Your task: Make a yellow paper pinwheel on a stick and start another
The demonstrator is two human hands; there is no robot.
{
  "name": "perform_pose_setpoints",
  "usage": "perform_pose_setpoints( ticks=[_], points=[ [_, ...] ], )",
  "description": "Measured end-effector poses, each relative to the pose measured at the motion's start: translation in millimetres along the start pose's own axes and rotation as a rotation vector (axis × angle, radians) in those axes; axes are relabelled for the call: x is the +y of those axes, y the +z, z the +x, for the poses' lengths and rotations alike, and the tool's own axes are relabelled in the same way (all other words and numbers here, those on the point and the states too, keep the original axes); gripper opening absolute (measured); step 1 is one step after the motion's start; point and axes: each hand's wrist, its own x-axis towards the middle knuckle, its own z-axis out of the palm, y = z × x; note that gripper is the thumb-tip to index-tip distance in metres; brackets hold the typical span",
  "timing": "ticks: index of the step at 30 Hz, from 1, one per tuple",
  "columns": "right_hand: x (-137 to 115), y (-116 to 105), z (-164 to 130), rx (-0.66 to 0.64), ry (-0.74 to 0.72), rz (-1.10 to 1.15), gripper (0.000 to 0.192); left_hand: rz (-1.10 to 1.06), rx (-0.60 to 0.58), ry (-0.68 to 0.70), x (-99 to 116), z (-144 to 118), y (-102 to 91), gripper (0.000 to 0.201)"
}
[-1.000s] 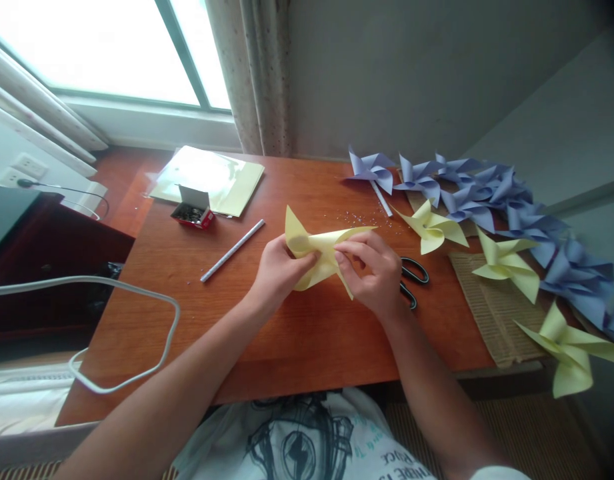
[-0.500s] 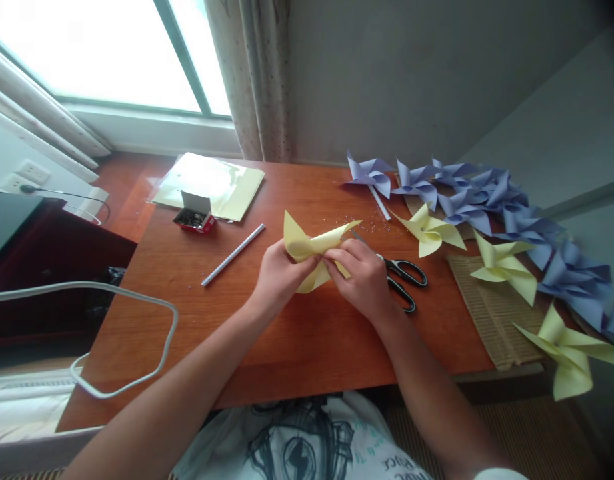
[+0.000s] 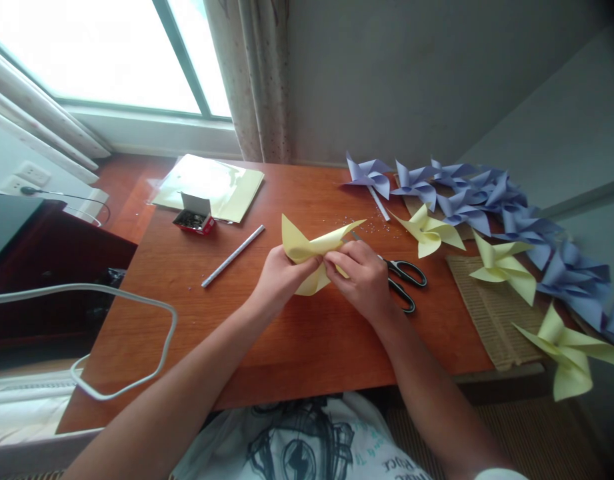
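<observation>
Both hands, left hand [image 3: 281, 273] & right hand [image 3: 363, 277], fingers closed pinching yellow paper pinwheel [image 3: 307, 250] at centre; shirt [image 3: 307, 443] print unreadable.

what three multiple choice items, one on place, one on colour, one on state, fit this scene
1. Where do the scissors lie?
A. on the desk just right of the right hand
B. on the window sill
C. inside the small box

2. What colour is the folded paper held in both hands?
A. purple
B. pale yellow
C. red

3. How is the small box near the sheets?
A. shut and taped
B. crushed flat
C. open, with its flap up

Answers:
1. A: the black handles sit on the desk beside the right hand.
2. B: the paper between the left hand and the right hand is pale yellow, like three finished pinwheels at the right.
3. C: the white flap stands up and dark contents show inside.
</observation>
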Motion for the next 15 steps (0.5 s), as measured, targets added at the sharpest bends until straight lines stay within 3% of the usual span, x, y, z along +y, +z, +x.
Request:
perform_pose_setpoints(
  ticks=[4,8,9,11,15],
  points=[
    [0,-9,4,0.062,0.109,0.236,0.009,-0.015,0.028,-0.002,-1,1,-2.1,0.036],
    [15,-20,8,0.277,0.603,0.688,0.015,-0.13,0.017,-0.079,4,0,-3.3,0.036],
    [20,-21,8,0.27,0.711,0.785,0.015,-0.178,-0.014,-0.096,5,-1,-2.9,0.036],
    [26,-20,8,0.153,0.814,0.912,0.017,-0.262,-0.095,-0.11,7,-3,-1.4,0.034],
    [19,-14,10,-0.141,0.772,1.031,0.035,-0.353,-0.219,-0.129,7,-5,2.0,0.033]
  ],
)
